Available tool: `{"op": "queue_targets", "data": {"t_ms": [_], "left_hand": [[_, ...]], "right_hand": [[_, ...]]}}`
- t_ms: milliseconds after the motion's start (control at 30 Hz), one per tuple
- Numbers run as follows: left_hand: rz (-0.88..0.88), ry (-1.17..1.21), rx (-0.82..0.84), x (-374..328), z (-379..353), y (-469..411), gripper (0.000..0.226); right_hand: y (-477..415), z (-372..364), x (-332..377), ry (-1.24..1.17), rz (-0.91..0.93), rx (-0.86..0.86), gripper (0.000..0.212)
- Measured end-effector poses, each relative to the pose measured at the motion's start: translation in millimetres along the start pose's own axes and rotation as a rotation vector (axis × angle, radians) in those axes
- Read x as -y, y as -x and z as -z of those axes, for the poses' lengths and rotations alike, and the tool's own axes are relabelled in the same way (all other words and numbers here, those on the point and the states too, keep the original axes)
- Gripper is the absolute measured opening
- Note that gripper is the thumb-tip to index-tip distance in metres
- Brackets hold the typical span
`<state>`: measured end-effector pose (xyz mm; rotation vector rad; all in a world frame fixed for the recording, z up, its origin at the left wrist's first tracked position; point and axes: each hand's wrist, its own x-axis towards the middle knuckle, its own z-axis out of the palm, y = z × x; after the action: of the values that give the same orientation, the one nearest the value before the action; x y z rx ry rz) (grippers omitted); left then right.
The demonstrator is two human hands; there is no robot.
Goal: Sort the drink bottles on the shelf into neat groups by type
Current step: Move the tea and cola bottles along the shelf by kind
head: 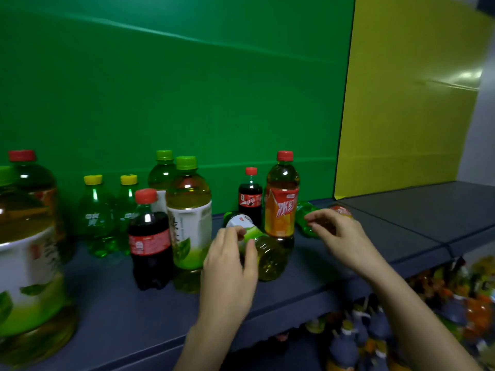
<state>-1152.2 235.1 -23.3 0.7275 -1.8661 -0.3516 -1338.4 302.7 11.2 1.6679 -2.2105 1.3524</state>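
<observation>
- Green tea bottle [265, 250] is seen lying on its side at centre frame on the shelf [401, 223], cap toward the back wall, base toward the front edge.
- It is gripped round its middle by the left hand [230, 263], thumb and fingers curled about the label.
- The right hand [340, 236], right of centre, is held half-curled at a toppled green soda bottle [304, 212]; whether that is grasped cannot be told.
- An upright orange-labelled bottle [281, 212] stands between the two hands, just beside the lying bottle, and could be knocked in lifting.
- A matching standing tea bottle [188, 218] is found just left; open shelf lies in front of it.
</observation>
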Motion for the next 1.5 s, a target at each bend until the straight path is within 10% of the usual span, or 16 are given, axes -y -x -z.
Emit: {"op": "queue_targets", "data": {"t_ms": [233, 467, 833, 1133, 1500], "left_hand": [[0.535, -0.383, 0.274, 5.2, -51.3, -58.7, 0.059], [0.918, -0.226, 0.448, 15.7, -60.1, -88.0, 0.105], [0.857, -0.045, 0.240, 7.2, -59.2, -71.3, 0.047], [0.432, -0.215, -0.063, -5.9, -58.5, -46.8, 0.070], [0.247, -0.202, -0.064, -15.4, -62.7, -28.1, 0.092]], "right_hand": [[-101.4, 10.6, -54.9, 0.313, -0.089, 0.223, 0.034], [-146.9, -16.8, -66.2, 0.642, -0.056, 0.442, 0.052], [-162.7, -39.1, -71.6, 0.457, -0.336, 0.608, 0.075], [-137.4, 1.2, -68.2, 0.101, -0.216, 0.281, 0.091], [-108.2, 3.7, -69.2, 0.061, -0.117, 0.275, 0.107]]}}
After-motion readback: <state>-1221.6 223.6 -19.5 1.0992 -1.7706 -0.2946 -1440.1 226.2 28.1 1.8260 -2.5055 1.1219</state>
